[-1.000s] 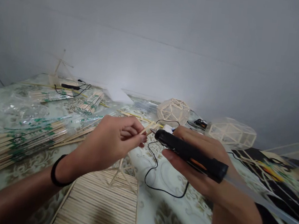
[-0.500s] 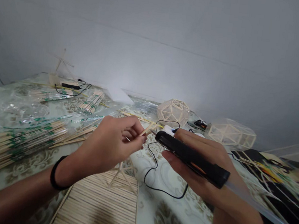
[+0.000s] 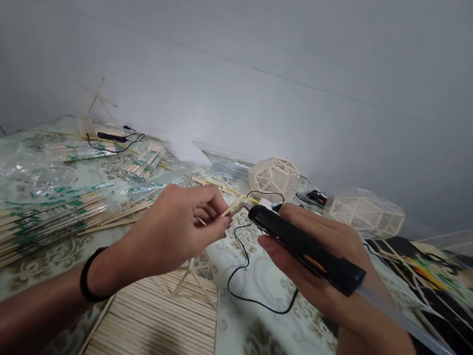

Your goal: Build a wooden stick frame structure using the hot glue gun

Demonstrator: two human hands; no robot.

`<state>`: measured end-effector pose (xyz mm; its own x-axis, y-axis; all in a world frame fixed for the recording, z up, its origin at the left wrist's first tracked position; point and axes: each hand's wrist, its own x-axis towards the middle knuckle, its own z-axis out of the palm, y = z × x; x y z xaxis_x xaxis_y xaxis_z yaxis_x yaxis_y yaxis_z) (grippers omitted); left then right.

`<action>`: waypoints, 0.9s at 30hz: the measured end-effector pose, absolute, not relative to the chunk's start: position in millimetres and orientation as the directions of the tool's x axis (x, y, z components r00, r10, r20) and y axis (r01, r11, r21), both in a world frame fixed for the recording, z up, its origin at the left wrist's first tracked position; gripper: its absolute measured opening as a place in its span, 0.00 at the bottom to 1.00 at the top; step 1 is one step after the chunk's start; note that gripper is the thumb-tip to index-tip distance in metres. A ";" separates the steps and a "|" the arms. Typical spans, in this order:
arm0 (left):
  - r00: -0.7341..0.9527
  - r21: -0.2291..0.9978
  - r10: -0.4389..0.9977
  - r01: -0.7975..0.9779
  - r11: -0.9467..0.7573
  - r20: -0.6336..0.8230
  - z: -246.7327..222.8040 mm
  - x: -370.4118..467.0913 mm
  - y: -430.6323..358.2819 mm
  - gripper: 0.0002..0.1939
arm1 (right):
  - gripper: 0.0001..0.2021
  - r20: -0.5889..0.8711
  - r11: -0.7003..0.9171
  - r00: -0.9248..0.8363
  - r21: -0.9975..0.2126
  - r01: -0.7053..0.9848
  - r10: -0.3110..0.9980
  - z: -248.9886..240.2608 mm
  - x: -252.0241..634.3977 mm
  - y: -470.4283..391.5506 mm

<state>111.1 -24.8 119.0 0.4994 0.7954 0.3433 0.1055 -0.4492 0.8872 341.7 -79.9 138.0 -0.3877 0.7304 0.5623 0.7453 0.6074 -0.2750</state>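
Because clear, green-printed wrapping holds them together, the sticks in the large bundle (image 3: 37,234) at the left lie mostly parallel on the cloth-covered surface (image 3: 240,329). Behind the bundle, crumpled clear plastic (image 3: 34,172) rests flat, and farther back a thin stick stand (image 3: 96,96) rises near the wall. Loose sticks (image 3: 123,215) lie just beside the bundle's right end, perhaps left there to be within reach of the left hand (image 3: 181,214).

That hand wears a dark wristband (image 3: 91,275) and hangs above the surface, its thumb and fingers pinching a short stick piece (image 3: 233,204) near one end. Such a grip probably leaves the far end bare for the tool; whether more than one piece is held is hard to tell. Below the hand lies a slatted panel (image 3: 151,327), with a small stick frame (image 3: 191,278) upright at its back edge; both sit close to the person.

Right of the stick piece, the glue gun (image 3: 305,248) is held sideways, its nozzle turned left toward the piece's bare end; I cannot tell whether they touch. The fingers of the right hand (image 3: 336,234) are wrapped around the gun, seemingly to steady it, and a clear glue stick (image 3: 391,315) juts from its rear. A black cord (image 3: 248,261) loops slackly beneath. Two faceted stick cages (image 3: 274,177) sit farther back, well apart from the work, and more loose sticks and tools (image 3: 417,272) clutter the far right.
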 end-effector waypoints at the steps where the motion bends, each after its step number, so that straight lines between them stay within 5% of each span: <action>1: 0.501 0.888 0.795 0.105 -0.448 0.342 118.7 111.1 -25.0 0.06 | 0.16 0.563 0.607 -0.389 -0.269 0.748 0.729 138.2 341.5 -80.0; 27: 0.497 0.896 0.804 0.108 -0.431 0.327 115.5 111.8 -24.3 0.06 | 0.18 0.592 0.604 -0.383 -0.229 0.763 0.709 139.7 342.6 -80.6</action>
<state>111.8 -24.3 115.5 0.4968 0.8038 0.3274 0.1079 -0.4315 0.8957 342.6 -80.6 139.7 -0.3834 0.7088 0.5921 0.7630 0.6043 -0.2293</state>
